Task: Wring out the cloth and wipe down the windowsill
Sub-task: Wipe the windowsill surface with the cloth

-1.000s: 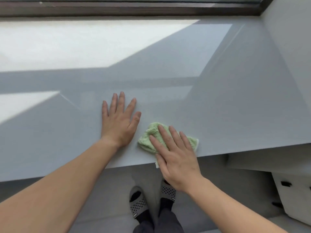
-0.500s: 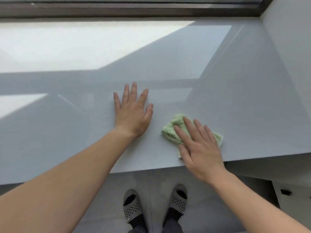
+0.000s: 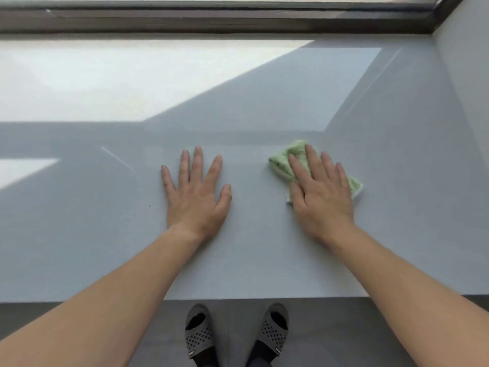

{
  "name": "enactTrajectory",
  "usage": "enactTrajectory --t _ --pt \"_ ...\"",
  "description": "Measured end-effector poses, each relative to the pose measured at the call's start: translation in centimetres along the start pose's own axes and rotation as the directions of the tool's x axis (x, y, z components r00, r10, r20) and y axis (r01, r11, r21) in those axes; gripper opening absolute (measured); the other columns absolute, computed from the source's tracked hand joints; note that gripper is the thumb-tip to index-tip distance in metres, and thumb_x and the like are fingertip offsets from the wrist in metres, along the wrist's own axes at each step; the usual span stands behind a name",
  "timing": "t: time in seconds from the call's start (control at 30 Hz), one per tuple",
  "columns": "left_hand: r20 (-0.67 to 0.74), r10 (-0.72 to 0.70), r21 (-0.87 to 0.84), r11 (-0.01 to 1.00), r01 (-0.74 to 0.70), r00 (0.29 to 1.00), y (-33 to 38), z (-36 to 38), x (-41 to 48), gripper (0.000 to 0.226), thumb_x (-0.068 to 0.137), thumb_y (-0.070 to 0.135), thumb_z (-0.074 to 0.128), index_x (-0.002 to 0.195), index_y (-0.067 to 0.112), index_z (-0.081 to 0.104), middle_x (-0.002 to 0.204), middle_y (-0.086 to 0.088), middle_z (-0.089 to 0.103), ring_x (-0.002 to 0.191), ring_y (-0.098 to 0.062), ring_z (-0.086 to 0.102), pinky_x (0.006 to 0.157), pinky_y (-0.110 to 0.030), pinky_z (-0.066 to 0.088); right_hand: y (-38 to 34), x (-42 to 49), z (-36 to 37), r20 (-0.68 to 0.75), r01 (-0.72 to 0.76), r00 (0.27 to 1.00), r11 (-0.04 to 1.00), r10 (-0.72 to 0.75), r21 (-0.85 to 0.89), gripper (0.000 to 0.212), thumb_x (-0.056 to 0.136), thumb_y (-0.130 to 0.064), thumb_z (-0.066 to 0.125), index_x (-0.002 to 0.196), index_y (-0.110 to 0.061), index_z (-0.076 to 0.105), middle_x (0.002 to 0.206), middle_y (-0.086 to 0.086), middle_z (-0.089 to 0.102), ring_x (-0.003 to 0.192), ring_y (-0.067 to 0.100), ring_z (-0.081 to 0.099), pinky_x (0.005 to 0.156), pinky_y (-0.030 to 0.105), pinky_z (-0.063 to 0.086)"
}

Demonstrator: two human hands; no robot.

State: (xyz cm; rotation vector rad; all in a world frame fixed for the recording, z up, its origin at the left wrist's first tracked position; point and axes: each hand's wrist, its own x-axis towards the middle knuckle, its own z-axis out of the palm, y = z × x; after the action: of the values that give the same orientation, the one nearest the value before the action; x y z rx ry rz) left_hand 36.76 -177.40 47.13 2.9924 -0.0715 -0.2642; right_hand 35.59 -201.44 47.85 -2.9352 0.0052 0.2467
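A wide, glossy pale grey windowsill (image 3: 264,260) fills the view. A folded light green cloth (image 3: 284,158) lies on it, right of centre. My right hand (image 3: 321,194) presses flat on top of the cloth, fingers spread and pointing toward the window; most of the cloth is hidden under the palm. My left hand (image 3: 197,193) rests flat on the bare sill about a hand's width to the left of the cloth, fingers apart, holding nothing.
A dark window frame (image 3: 211,19) runs along the far edge. A white side wall (image 3: 465,75) closes the sill on the right. The sill's near edge (image 3: 105,300) runs above a grey floor, where my feet in grey slippers (image 3: 199,332) stand.
My right hand has pushed the cloth away from the sill's near edge, farther in and to the right. My left hand stays flat on the sill. The view has shifted forward.
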Motion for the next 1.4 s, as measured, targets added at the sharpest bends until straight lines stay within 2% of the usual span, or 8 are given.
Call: enactTrajectory --t 0.1,0.33,0.53,0.73,0.93,1.0,1.17,1.4 --pt "-0.003 -0.01 0.009 1.0 0.01 1.0 -0.1 0.1 0.1 0.068 0.092 0.058 0.013 0.156 0.038 0.004 0.166 0.001 -0.011 0.151 -0.019 -0.019 0.117 -0.058 -0.012 -2.2 3.1 0.0 -0.045 -0.219 0.975 0.976 0.219 0.018 0.058 0.101 -0.041 0.025 0.158 -0.037 0.014 0.169 -0.003 -0.003 0.154 0.027 0.001 0.123 0.047 -0.002" --pt "-0.008 -0.026 0.008 1.0 0.026 1.0 0.1 -0.1 0.4 0.068 0.092 0.059 0.016 0.156 0.038 0.008 0.166 0.001 -0.01 0.151 -0.018 -0.017 0.118 -0.057 -0.012 -1.6 2.2 0.2 0.056 0.333 0.942 0.942 -0.331 -0.035 0.057 0.099 -0.045 0.024 0.155 -0.038 0.026 0.168 -0.003 0.012 0.154 0.028 0.012 0.124 0.048 0.005" --pt "-0.015 -0.036 -0.035 0.999 0.035 0.999 0.4 -0.5 0.4 0.072 0.086 0.059 0.02 0.152 0.033 0.027 0.166 -0.007 0.008 0.153 -0.025 -0.003 0.117 -0.059 -0.011 -1.6 9.3 -1.5 0.006 -0.144 0.99 0.989 0.144 0.024 0.057 0.103 -0.043 0.02 0.158 -0.04 0.007 0.168 -0.005 -0.01 0.154 0.024 -0.007 0.123 0.046 -0.006" --pt "-0.093 0.004 -0.147 0.989 -0.018 0.996 1.6 -1.9 4.1 0.062 0.085 0.046 0.038 0.14 0.016 0.044 0.158 -0.015 0.026 0.151 -0.028 0.013 0.121 -0.054 -0.004 -1.7 6.1 -0.7 0.072 0.382 0.922 0.924 -0.38 -0.019 0.056 0.099 -0.045 0.025 0.155 -0.039 0.026 0.168 -0.004 0.011 0.154 0.027 0.01 0.124 0.048 0.003" --pt "-0.038 0.048 -0.107 0.993 -0.052 0.998 2.1 -2.9 12.0 0.071 0.098 0.045 0.034 0.158 0.02 0.003 0.167 -0.006 -0.006 0.152 -0.021 -0.013 0.121 -0.045 -0.013 -1.1 16.8 -2.7 -0.02 -0.082 0.996 0.996 0.083 0.043 0.055 0.103 -0.041 0.024 0.158 -0.04 0.013 0.168 -0.006 -0.005 0.154 0.023 -0.004 0.124 0.046 -0.005" --pt "-0.021 0.046 -0.091 0.995 -0.048 0.999 2.3 -2.8 13.9 0.072 0.099 0.046 0.032 0.158 0.02 0.0 0.166 -0.006 -0.009 0.152 -0.022 -0.016 0.12 -0.046 -0.014 -2.8 16.7 -2.2 -0.038 -0.062 0.997 0.998 0.063 0.019 0.056 0.103 -0.041 0.023 0.158 -0.039 0.011 0.168 -0.004 -0.006 0.154 0.025 -0.005 0.123 0.047 -0.004" --pt "-0.034 0.086 -0.035 0.996 -0.087 0.996 1.9 -1.8 14.3 0.074 0.092 0.053 0.01 0.158 0.021 0.002 0.166 -0.007 -0.011 0.151 -0.022 -0.017 0.121 -0.05 -0.01 -0.2 16.2 -3.1 0.078 0.302 0.951 0.952 -0.298 -0.049 0.059 0.099 -0.051 0.012 0.157 -0.044 0.012 0.168 -0.01 -0.003 0.155 0.019 -0.003 0.124 0.043 -0.002" --pt "-0.097 0.076 -0.13 0.988 -0.088 0.992 2.3 -2.1 15.0 0.074 0.087 0.051 0.025 0.151 0.015 0.032 0.162 -0.016 0.018 0.152 -0.03 0.007 0.121 -0.055 -0.002 -2.3 24.8 -3.5 -0.06 -0.123 0.99 0.992 0.124 0.015 0.055 0.103 -0.042 0.023 0.158 -0.039 0.013 0.169 -0.004 -0.004 0.154 0.026 -0.002 0.123 0.049 -0.002"
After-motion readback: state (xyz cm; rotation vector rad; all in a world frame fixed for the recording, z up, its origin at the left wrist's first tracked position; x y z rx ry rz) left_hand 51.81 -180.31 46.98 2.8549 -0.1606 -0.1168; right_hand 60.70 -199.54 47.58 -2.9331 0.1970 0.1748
